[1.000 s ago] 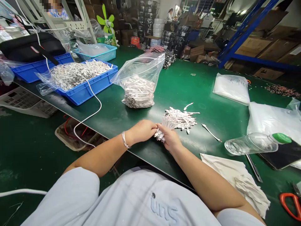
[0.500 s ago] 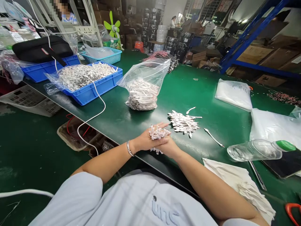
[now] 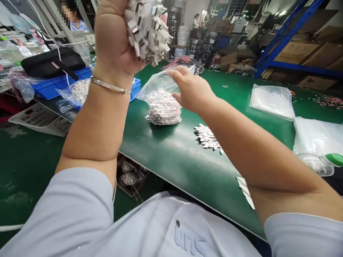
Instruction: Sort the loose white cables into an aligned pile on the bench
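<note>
My left hand (image 3: 114,39) is raised high and closed around a thick bundle of short white connector cables (image 3: 148,32), their plug ends facing out. Below it to the right stands a clear zip bag (image 3: 151,85), its lower part packed with similar white cables. My right hand (image 3: 191,87) is at the upper right of this bag, thumb and fingers apart; whether the fingertips touch the plastic I cannot tell. A loose pile of white cables (image 3: 207,137) lies on the green table, partly hidden by my right forearm.
A blue tray (image 3: 135,89) holding more white cables is half hidden behind my left arm. On the right lie white plastic packs (image 3: 272,103), a clear bottle with a green cap (image 3: 334,159) and a cloth (image 3: 245,191). The table edge (image 3: 160,178) runs close to my body.
Both hands were together around the cable bundle low over the table edge. They have parted: the left has lifted the bundle up, and the right has moved forward to the bag.
</note>
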Motion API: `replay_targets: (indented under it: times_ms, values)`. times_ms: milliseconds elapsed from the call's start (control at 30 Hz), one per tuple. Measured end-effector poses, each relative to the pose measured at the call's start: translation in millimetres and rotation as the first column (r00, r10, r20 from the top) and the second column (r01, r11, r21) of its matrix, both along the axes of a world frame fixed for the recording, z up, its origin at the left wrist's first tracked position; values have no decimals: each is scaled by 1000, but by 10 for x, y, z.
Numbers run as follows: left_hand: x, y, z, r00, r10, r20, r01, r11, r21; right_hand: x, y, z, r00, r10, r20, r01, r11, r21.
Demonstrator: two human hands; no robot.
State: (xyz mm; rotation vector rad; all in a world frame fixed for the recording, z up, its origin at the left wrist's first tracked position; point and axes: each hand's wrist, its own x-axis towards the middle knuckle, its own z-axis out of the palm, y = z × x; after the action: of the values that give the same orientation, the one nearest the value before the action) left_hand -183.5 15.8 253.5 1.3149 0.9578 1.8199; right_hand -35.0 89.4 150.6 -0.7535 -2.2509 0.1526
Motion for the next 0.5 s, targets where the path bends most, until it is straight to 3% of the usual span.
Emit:
replay_targets:
  times_ms: [67,133,200,267,333,433,500]
  values:
    - [59,263,-65,988,-144,62,146,989,-26,-45,200,42,997,-8,78,5,999,39]
    - [143,542,-276,981,-189,36,191,980,-53,-12,298,8,989,-14,148,6,998,58]
    - [230,763,-522,995,-104,10,104,986,-132,69,295,-38,978,-33,205,20,998,64]
    - [288,867,-714,975,35,-219,-58,993,-103,159,228,-49,975,-48,216,36,998,59]
    - [290,856,-812,889,86,-450,-112,993,-33,224,150,-15,976,-68,207,60,997,41]
    - [197,763,-826,728,-63,-683,19,997,-72,249,86,70,968,-105,228,107,994,7]
    - [117,754,-815,595,-81,-800,-12,994,-110,232,76,114,968,-101,228,104,995,2]
